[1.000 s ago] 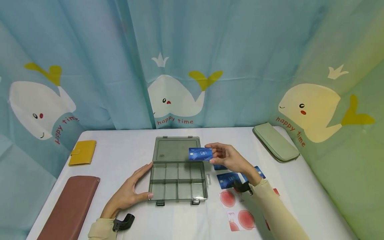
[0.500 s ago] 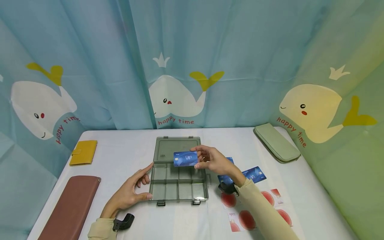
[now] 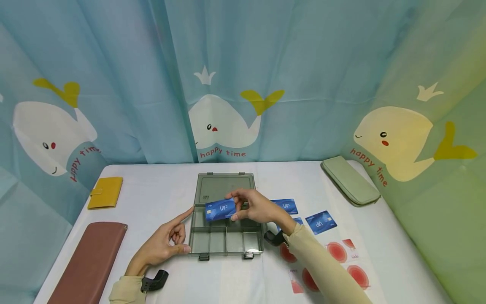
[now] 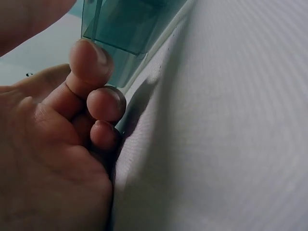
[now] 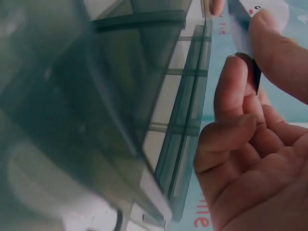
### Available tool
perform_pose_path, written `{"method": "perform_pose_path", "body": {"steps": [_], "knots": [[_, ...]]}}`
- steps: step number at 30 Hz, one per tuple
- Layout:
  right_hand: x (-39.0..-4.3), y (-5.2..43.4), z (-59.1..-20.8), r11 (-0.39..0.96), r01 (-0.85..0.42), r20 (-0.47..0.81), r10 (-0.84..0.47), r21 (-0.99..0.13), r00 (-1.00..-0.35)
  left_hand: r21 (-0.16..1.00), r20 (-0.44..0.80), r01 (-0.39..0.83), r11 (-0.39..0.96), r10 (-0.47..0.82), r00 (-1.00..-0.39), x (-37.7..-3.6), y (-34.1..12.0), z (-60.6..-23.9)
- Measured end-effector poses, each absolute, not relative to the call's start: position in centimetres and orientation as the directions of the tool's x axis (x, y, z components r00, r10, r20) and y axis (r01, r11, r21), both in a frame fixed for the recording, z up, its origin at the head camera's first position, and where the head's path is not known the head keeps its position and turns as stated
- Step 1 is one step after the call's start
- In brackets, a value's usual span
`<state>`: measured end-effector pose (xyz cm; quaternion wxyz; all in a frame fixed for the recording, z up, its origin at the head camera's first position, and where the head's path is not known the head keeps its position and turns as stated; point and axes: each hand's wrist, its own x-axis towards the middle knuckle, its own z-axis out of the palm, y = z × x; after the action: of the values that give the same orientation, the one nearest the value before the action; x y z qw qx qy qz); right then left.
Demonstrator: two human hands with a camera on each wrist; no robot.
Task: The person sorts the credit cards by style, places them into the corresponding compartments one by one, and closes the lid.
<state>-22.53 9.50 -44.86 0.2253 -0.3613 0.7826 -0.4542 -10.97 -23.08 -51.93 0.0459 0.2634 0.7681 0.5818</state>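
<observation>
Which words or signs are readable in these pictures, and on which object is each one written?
"VIP": on the blue card pinched in the right hand.
"VIP": on a blue card on the table.
"VIP", seen turned: on another blue card.
"happy time": on the whale curtain, under each whale.
Small print on the red-spotted cards: too small to read.

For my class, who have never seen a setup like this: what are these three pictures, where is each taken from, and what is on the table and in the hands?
A person works with bare hands and wears three cameras. The wide picture comes from the head; the two close-ups come from the wrists. On the white table lies an open grey box with compartments. The left hand touches the box's left side. The right hand pinches a blue card above the box. More blue cards, red-and-white cards, a yellow wallet, a brown case and a green case lie around.
</observation>
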Motion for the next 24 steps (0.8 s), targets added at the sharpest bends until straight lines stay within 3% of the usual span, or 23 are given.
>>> {"method": "perform_pose_path", "body": {"steps": [16,24], "knots": [[-22.2,7.5,-44.4,0.438,-0.425,-0.104,-0.783,-0.792,-0.613,0.928,0.199,0.319,0.192,0.467,-0.862,-10.9,-23.1,-52.0],[-22.0,6.5,-44.1,0.495,-0.443,-0.125,-0.760,-0.747,-0.638,0.933,0.189,0.306,0.189,0.466,-0.864,-10.9,-23.1,-52.1]]}}
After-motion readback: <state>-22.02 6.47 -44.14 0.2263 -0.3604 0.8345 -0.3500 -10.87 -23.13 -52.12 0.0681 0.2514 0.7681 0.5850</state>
